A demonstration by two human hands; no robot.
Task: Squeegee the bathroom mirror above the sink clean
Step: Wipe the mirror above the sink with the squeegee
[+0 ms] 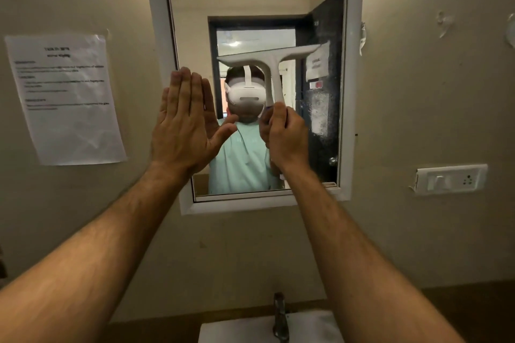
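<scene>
- A person's right hand is wrapped tightly around the lower handle of a white T-shaped squeegee, which stands upright against the wall-mounted mirror.
- The squeegee's blade runs roughly level, tilted slightly up toward the right, and sits at about mid-height of the glass, right of centre.
- The left hand is flat and open, fingers together and pointing up, thumb spread to the side; it lies over the left edge of the mirror, across the white frame.
- Whether the left palm actually touches the glass cannot be told.
- Both bare forearms reach up from the bottom corners of the view.
- The glass reflects a figure in a pale green top wearing a white headset, with a dark doorway behind.
- A printed paper sheet is stuck to the beige wall left of the mirror; its text is too blurred to read.
- A white switch plate sits on the wall to the right, below mirror mid-height.
- A metal tap and the rim of a white sink show directly below the mirror.
</scene>
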